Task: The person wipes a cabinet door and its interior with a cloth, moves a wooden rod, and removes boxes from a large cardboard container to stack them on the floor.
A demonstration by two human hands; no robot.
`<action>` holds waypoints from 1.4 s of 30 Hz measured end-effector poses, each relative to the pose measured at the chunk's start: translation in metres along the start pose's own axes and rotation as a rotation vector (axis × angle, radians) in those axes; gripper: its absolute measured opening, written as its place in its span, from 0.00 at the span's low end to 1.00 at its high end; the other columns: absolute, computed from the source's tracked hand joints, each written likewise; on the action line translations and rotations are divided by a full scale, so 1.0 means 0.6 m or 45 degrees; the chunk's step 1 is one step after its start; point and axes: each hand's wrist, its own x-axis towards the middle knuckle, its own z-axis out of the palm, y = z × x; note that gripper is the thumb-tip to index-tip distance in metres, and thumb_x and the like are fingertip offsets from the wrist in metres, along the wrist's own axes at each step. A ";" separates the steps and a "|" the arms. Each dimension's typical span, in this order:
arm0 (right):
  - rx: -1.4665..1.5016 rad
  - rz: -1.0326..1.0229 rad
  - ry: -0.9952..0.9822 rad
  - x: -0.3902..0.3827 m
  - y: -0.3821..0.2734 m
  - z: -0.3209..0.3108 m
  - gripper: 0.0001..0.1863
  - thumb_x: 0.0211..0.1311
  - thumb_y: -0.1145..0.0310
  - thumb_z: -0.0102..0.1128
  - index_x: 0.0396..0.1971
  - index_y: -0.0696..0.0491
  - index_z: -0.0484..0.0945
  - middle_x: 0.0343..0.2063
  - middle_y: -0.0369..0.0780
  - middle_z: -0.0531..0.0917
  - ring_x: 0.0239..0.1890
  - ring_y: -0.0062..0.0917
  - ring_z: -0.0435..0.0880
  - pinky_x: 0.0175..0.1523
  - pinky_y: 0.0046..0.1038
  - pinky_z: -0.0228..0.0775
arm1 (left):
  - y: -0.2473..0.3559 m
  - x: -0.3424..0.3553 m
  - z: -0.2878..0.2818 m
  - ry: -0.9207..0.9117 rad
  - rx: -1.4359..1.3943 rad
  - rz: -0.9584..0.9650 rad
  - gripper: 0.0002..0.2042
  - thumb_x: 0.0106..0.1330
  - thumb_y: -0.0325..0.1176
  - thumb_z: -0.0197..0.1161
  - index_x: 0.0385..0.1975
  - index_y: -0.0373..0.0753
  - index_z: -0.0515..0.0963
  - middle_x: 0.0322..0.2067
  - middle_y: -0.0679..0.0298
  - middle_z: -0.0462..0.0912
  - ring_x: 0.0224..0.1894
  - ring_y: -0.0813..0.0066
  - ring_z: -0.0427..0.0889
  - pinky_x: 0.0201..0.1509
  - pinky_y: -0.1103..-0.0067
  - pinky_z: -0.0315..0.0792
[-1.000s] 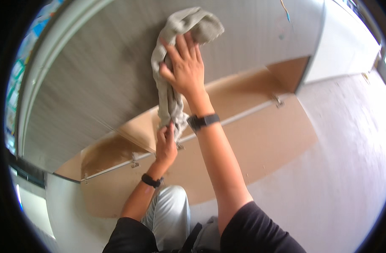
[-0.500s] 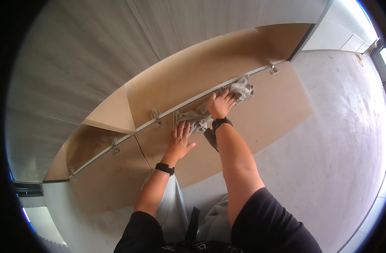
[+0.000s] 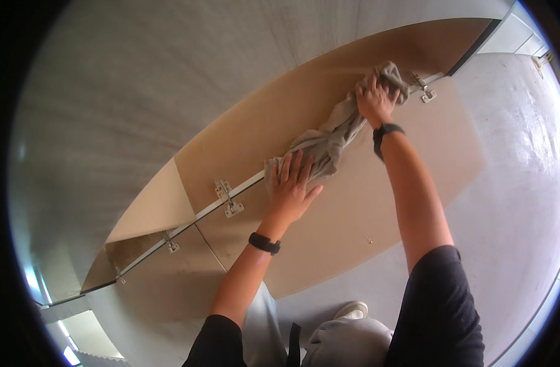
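Note:
A crumpled grey cloth (image 3: 333, 136) stretches along the front edge of a cabinet, between its brown inside and an opened door panel (image 3: 329, 226). My left hand (image 3: 291, 192) lies with fingers spread on the cloth's near left end, thumb out to the side. Farther right, my right hand (image 3: 376, 104) presses on the cloth's other end with its fingers apart. Some of the cloth bunches up beyond those fingertips. Both hands rest on top of the cloth; neither is visibly wrapped round it.
Metal hinges (image 3: 229, 199) join the doors to the cabinet edge, another hinge (image 3: 424, 87) being just right of my right hand. A second door panel (image 3: 176, 269) lies opened at the left. Grey floor (image 3: 506, 165) extends at the right. A shoe (image 3: 352, 310) shows below.
Both hands have moved farther apart, the right one up and to the right toward the far hinge. The cloth is now stretched longer and lies over the cabinet edge.

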 end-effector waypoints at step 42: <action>2.543 0.569 -0.037 -0.614 0.222 -0.288 0.27 0.61 0.50 0.44 0.50 0.58 0.69 0.45 0.46 0.76 0.47 0.35 0.77 0.52 0.36 0.72 | 0.063 -0.193 -0.208 -0.011 -0.468 0.582 0.23 0.55 0.14 0.47 0.53 0.34 0.67 0.43 0.53 0.76 0.48 0.54 0.74 0.54 0.67 0.68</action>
